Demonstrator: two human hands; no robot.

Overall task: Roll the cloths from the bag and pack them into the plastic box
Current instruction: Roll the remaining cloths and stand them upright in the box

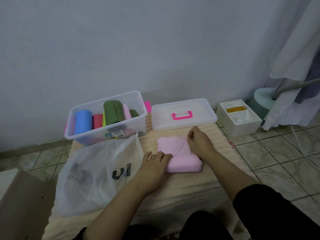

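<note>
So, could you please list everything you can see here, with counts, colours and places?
box: 1, clear with pink latches, far left of the mat, lid off
rolled cloths: at least 5 showing, blue, red, green, pink, yellow-green, inside the box
lid: 1, clear with pink handle, right of the box
pink cloth: 1, partly rolled, mat centre
bag: 1, translucent white, in front of the box
mat: 1, cream, ribbed, on the tiled floor
white box: 1, amber item inside, right of the lid
cardboard: 1, brown, lower left
left hand: presses the roll's left end
right hand: pinches the cloth's far right corner
</note>
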